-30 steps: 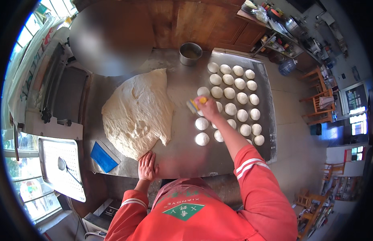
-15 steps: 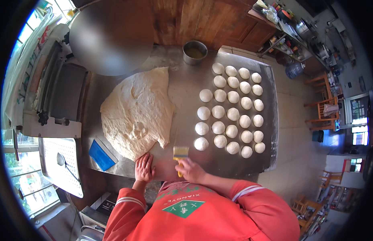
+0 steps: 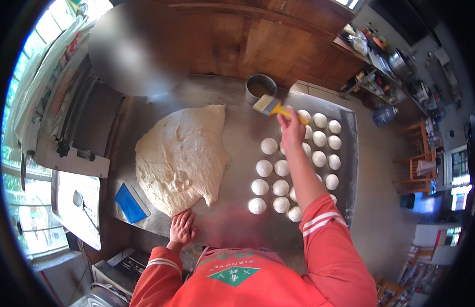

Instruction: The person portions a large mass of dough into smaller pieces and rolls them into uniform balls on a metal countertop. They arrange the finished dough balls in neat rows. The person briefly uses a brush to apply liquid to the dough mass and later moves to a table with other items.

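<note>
My right hand (image 3: pixel 292 130) is closed round the yellow handle of a flat brush (image 3: pixel 268 105). Its pale bristles are by the near rim of a metal pot (image 3: pixel 260 88) that has some liquid in it. My right arm reaches across rows of round dough balls (image 3: pixel 281 168) and hides several of them. On the left lies a large slab of dough (image 3: pixel 181 153). My left hand (image 3: pixel 182 227) rests flat with fingers stretched at the slab's near edge, holding nothing. A scraper with a blue grip (image 3: pixel 131 202) lies beside the slab.
The metal table (image 3: pixel 242 128) carries the dough and pot. A roller machine (image 3: pixel 79 133) and a white tray (image 3: pixel 73 204) with a ladle stand at the left. Wooden cabinets (image 3: pixel 268 48) rise behind the table. Shelves and wooden chairs (image 3: pixel 416 163) are at the right.
My right hand has carried the brush from the table's near edge up to the pot at the far side. The left hand stays by the dough slab. The view has shifted slightly.
</note>
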### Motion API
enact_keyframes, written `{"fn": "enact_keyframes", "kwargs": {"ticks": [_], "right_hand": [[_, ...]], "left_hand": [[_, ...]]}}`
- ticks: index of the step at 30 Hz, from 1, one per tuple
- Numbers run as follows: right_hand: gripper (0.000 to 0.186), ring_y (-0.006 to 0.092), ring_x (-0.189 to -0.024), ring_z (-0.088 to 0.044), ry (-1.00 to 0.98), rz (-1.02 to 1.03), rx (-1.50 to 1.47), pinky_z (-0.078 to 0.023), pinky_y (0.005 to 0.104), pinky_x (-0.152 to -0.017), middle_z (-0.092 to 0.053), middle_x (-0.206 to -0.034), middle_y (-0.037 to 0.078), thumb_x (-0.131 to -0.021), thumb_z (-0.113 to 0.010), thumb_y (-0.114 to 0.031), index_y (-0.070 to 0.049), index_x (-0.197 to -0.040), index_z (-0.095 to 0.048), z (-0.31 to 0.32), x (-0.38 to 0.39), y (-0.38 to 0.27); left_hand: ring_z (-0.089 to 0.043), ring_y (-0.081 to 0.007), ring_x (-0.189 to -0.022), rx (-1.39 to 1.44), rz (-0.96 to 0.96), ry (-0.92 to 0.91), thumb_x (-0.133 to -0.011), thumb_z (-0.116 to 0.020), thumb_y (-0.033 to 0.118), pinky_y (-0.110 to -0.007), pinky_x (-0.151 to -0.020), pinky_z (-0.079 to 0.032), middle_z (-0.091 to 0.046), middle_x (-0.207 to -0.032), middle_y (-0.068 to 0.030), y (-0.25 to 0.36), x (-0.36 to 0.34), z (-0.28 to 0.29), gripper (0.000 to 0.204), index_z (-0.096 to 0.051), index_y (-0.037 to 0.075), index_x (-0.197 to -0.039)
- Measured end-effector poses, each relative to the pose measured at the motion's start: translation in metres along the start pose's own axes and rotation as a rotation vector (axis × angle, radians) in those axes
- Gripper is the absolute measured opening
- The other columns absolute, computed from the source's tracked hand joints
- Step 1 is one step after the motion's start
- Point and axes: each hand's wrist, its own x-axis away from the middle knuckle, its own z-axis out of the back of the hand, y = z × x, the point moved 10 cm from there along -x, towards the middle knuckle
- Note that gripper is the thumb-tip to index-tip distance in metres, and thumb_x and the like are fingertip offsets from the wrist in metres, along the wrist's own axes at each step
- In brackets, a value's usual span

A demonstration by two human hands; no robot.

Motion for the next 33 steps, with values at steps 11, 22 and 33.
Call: {"fn": "enact_keyframes", "kwargs": {"ticks": [11,22,33], "right_hand": [[0.047,0.0175,-0.063,-0.059,0.229,-0.096,0.689,-0.057,0.0310,-0.056,-0.060,-0.085,0.008,-0.082,-0.077,-0.041,-0.005,-0.106,-0.057,0.019,-0.169,0.102],[0.011,0.0119,-0.050,-0.058,0.040,-0.298,0.673,-0.040,0.0199,-0.038,-0.066,-0.073,0.010,-0.097,-0.047,-0.015,-0.008,-0.104,-0.053,-0.021,-0.131,0.150],[0.013,0.0132,-0.041,-0.053,-0.349,-0.345,0.868,-0.039,0.0247,-0.032,-0.061,-0.063,0.013,-0.092,-0.045,-0.008,-0.004,-0.104,-0.044,-0.086,0.115,0.218]], "left_hand": [[-0.050,-0.0285,-0.125,-0.028,0.008,-0.026,-0.076,-0.064,0.032,-0.044,-0.105,-0.039,-0.053,-0.135,-0.0116,-0.014,0.005,-0.002,0.061,-0.055,0.010,-0.132],[-0.050,-0.0264,-0.124,-0.006,0.011,-0.033,-0.079,-0.064,0.036,-0.043,-0.104,-0.039,-0.051,-0.139,-0.0096,-0.020,0.014,-0.006,0.061,-0.053,0.012,-0.134],[-0.051,-0.0295,-0.124,0.014,-0.023,0.028,-0.077,-0.064,0.033,-0.045,-0.104,-0.039,-0.050,-0.139,-0.0112,-0.021,0.023,0.006,0.050,-0.059,0.008,-0.121]]}}
